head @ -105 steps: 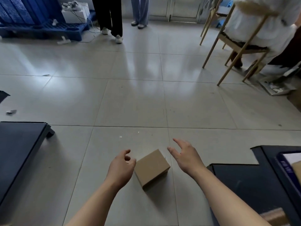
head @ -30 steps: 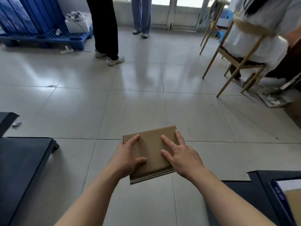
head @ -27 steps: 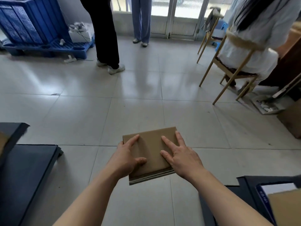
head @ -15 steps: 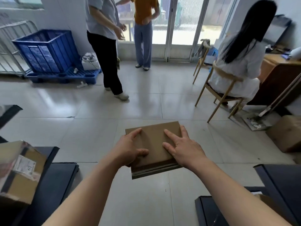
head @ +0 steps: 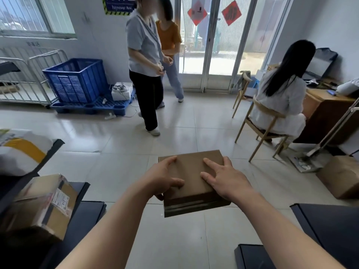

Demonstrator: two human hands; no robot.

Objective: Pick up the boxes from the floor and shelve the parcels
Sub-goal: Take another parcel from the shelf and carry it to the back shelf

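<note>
A plain brown cardboard box (head: pixel 191 172) is held up in front of me, above the tiled floor, near the middle of the view. My left hand (head: pixel 162 179) grips its left side, thumb on top. My right hand (head: pixel 225 178) grips its right side with fingers spread over the top face. Dark shelf boards (head: pixel 330 226) show at the lower right and another dark shelf (head: pixel 81 216) at the lower left. On the left shelf sits a taped parcel (head: pixel 44 204) with a label, and above it a white and yellow bag (head: pixel 21 150).
Two people (head: pixel 147 61) stand ahead near the glass doors. Another person (head: pixel 281 94) sits on a wooden chair at a desk, right. A blue crate (head: pixel 77 80) on a pallet stands at the left wall. A brown box (head: pixel 342 175) lies on the floor, right.
Both hands closed on the box and lifted it off the floor. My view has risen, so the room, the people and the left shelf's parcels have come into sight.
</note>
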